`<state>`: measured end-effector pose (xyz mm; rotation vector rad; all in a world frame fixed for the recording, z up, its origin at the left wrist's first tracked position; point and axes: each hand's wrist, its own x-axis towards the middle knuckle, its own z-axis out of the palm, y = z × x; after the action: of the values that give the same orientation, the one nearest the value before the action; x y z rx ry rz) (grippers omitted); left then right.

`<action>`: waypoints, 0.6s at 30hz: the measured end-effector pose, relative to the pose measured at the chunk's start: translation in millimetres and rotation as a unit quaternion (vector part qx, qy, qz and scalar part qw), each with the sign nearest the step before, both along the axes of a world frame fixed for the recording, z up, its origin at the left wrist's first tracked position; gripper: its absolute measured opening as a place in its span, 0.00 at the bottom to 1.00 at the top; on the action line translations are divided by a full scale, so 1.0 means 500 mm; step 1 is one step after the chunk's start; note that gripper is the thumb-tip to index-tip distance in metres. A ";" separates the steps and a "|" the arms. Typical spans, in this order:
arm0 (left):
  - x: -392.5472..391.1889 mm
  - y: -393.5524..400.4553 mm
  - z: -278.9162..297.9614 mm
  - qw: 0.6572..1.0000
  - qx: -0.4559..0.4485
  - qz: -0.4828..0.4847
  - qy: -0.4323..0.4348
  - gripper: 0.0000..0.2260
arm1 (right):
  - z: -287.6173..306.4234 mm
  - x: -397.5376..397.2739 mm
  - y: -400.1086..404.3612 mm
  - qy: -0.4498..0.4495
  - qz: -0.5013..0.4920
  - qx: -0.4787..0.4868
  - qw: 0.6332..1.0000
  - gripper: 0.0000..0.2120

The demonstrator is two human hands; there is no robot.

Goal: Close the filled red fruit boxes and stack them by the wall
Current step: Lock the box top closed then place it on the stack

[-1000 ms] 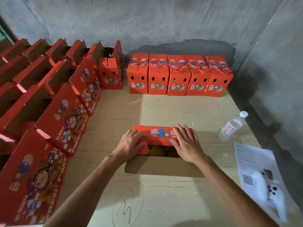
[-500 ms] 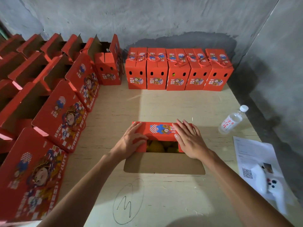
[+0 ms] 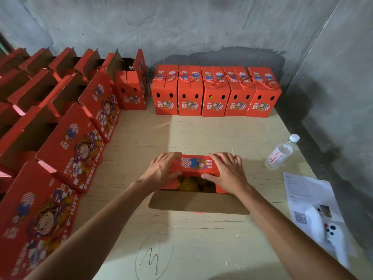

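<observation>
Since a moment ago we are pressing the far flap (image 3: 194,165) lower over the open box (image 3: 198,190), and our thumbs are now hooking under its near edge. Our left hand (image 3: 161,170) is gripping the flap's left end and our right hand (image 3: 227,172) its right end, fingers spread on top, so the flap folds evenly rather than twisting. Between our hands the yellow fruit (image 3: 187,183) is showing through the gap, so the box is not yet closed. Toward us from the hands the plain brown near flap (image 3: 198,205) is lying outward on the bench (image 3: 201,134), waiting its turn, we judge. Well beyond our hands five closed boxes (image 3: 217,91) are standing in a row against the wall (image 3: 181,27), the place this one belongs. Left of our left hand, open boxes (image 3: 60,122) are standing with lids raised. Right of our right hand are lying a water bottle (image 3: 281,153) and a printed sheet (image 3: 308,196).
</observation>
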<state>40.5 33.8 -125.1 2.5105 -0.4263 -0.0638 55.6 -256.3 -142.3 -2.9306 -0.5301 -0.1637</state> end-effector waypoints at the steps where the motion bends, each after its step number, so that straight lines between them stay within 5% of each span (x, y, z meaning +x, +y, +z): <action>1: 0.007 -0.001 0.000 0.999 -0.025 0.020 0.027 0.29 | -0.002 -0.001 0.001 -0.008 0.000 -0.001 1.000 0.41; 4: 0.024 0.009 -0.005 0.995 -0.028 0.045 0.088 0.42 | -0.005 0.002 0.004 -0.026 -0.009 -0.002 1.000 0.41; 11: 0.039 0.020 0.000 0.984 0.173 -0.014 0.045 0.44 | -0.006 0.012 0.004 -0.040 0.014 0.008 0.999 0.40; 18: 0.020 0.018 -0.014 0.993 0.108 0.024 0.028 0.43 | -0.002 0.005 -0.001 -0.050 0.011 0.040 0.998 0.40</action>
<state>50.3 42.8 -132.1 2.7233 -0.3514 -0.1685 57.9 -256.6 -143.4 -2.8497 -0.5567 -0.3226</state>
